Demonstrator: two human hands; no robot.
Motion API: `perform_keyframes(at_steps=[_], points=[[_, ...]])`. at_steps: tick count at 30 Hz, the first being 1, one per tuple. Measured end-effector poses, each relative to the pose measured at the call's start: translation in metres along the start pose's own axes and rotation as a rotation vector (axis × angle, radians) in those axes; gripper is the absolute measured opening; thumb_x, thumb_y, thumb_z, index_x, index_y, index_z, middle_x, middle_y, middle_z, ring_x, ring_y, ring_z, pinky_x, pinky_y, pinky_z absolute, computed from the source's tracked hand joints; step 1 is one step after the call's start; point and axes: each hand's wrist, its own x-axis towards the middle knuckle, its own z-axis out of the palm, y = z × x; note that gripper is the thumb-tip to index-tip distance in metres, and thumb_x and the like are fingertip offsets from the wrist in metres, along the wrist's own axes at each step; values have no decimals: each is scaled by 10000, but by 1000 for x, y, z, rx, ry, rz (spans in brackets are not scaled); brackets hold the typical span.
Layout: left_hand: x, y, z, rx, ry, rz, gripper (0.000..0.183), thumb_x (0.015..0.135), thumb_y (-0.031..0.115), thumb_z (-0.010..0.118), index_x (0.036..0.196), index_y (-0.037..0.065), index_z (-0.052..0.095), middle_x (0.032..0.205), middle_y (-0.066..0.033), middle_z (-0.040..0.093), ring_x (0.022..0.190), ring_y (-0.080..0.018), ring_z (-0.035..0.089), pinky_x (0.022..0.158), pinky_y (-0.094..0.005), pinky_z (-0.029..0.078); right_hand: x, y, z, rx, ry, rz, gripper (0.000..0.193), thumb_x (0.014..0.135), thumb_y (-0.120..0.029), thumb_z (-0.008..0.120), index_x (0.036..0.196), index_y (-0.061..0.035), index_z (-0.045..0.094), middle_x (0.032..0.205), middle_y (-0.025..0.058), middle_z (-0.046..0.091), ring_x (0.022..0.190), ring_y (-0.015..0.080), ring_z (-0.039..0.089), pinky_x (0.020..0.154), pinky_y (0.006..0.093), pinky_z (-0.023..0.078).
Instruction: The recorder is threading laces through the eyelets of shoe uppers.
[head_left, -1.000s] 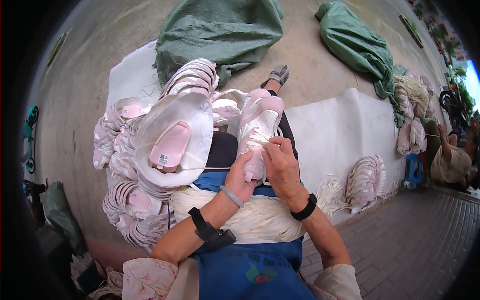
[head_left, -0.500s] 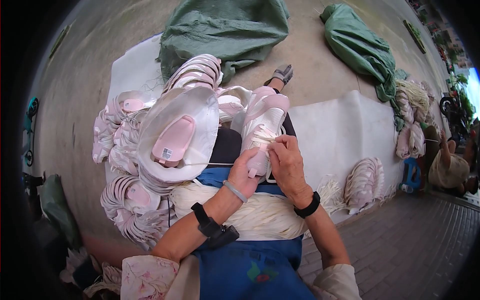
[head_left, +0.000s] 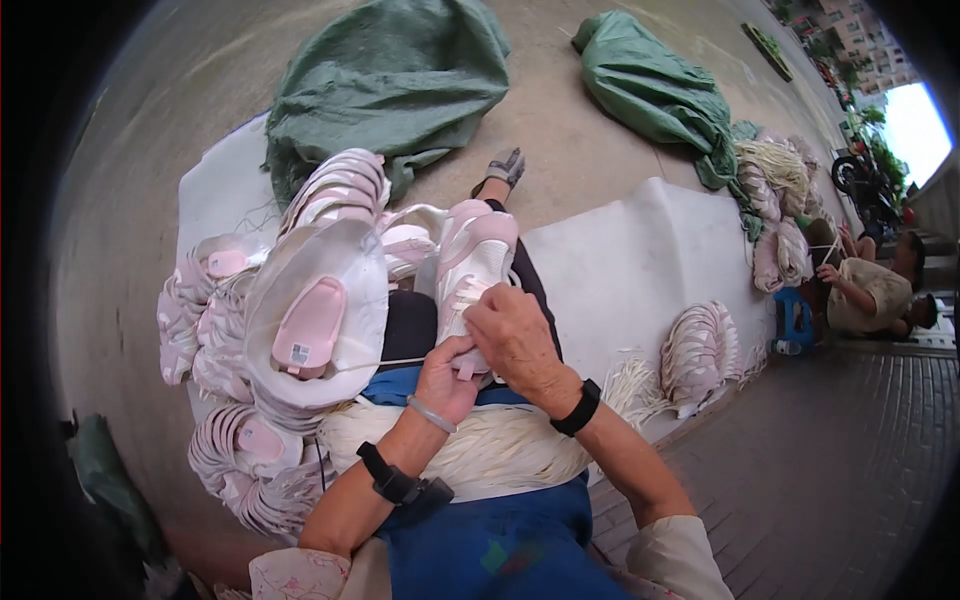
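A pink and white sneaker upper (head_left: 478, 250) lies on my lap, toe pointing away, with cream laces across its front. My left hand (head_left: 446, 382) is closed on its heel end, thumb near the opening. Over the lacing, my right hand (head_left: 515, 345) has its fingers pinched together on the shoelace (head_left: 468, 292), most of which they cover. A thick bundle of cream laces (head_left: 470, 440) lies across my lap, just below my wrists. To the left, nearest my left hand, a wide white liner (head_left: 362, 270) holds a pink insole-shaped piece (head_left: 310, 325).
Stacked pink and white uppers (head_left: 210, 325) crowd the left side. More uppers (head_left: 700, 350) stand on a white sheet (head_left: 620, 245) at right. Green sacks (head_left: 390, 85) lie on the ground ahead. At far right a person (head_left: 868, 295) sits near a blue stool (head_left: 794, 318).
The view has shifted, so the scene sits further left. My right hand has turned, its back now covering the lower lacing and its fingers closer to my left hand. The left hand still grips the heel.
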Motion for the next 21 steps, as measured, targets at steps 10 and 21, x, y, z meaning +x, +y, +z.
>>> perform_keyframes(at_steps=[10, 21], points=[[-9, 15, -17, 87, 11, -26, 276, 831, 201, 574, 1054, 40, 560, 1061, -105, 581, 1031, -255, 527, 907, -416, 410, -4, -26, 46, -322, 58, -11, 177, 658, -175, 573, 731, -30, 643, 825, 101, 516, 894, 226, 469, 851, 350, 345], [-21, 12, -1, 138, 71, 10, 271, 852, 179, 536, 1059, 5, 548, 1033, -123, 582, 999, -282, 525, 894, -455, 416, 13, -21, 50, 71, 113, 138, 142, 707, -94, 541, 759, 29, 493, 796, 160, 494, 761, 282, 539, 668, 330, 422]])
